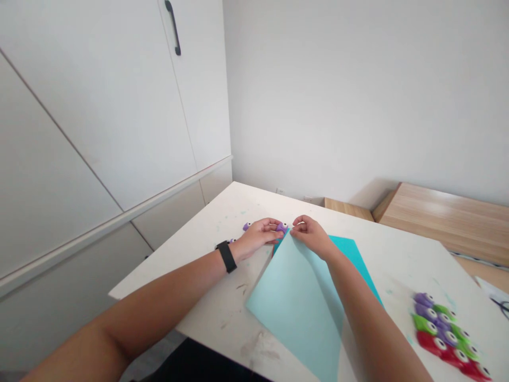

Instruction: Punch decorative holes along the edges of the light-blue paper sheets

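My left hand (267,232), with a black band on its wrist, pinches a small purple clip-like piece (282,227) with a round white eye. Its tip is at the far corner of the paper. Fingers closed, my right hand (308,232) grips that same corner of a light blue sheet of paper (298,300), which is lifted and slants down toward me. Under it shows a brighter turquoise sheet (360,265) on the table. Whether the piece touches the paper is too small to tell.
Beside my left hand lies another purple piece (247,226), and one more is partly hidden near my wrist. Several purple, green and red eyed pieces (447,331) are grouped at the right of the white table (401,254). Wooden furniture (449,217) stands beyond; scissors (501,305) show at the right edge.
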`<control>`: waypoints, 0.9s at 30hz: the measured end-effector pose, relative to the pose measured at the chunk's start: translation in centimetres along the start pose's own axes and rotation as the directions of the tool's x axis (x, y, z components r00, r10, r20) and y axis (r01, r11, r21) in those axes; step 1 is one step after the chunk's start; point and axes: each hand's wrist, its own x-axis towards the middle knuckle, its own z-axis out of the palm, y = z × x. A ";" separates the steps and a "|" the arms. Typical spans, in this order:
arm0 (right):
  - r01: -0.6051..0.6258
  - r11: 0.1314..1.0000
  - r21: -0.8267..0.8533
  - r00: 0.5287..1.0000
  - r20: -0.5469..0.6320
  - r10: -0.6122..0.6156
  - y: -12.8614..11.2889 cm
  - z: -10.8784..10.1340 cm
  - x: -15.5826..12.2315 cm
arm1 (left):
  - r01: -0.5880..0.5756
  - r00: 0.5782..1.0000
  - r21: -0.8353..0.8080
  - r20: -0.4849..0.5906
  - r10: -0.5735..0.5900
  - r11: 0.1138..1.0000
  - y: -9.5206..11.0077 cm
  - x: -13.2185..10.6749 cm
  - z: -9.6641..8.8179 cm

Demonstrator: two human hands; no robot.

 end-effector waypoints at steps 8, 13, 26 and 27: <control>-0.025 0.997 -0.079 1.000 -0.010 0.024 -0.1 0.1 -0.1 | -0.002 0.999 -0.013 0.038 0.003 1.000 0.0 -0.1 0.0; -0.023 0.998 -0.059 0.999 0.023 0.024 -0.2 0.4 -0.2 | -0.009 0.999 -0.013 0.042 0.010 1.000 -0.1 -0.1 0.0; 0.000 0.999 -0.047 0.999 0.038 0.001 -0.4 0.5 -0.2 | -0.021 0.997 0.017 0.078 0.020 1.000 -0.2 0.0 0.0; 0.009 0.998 -0.055 0.999 0.040 -0.007 -0.4 0.5 -0.2 | -0.020 0.997 0.021 0.077 0.019 1.000 -0.2 0.0 0.0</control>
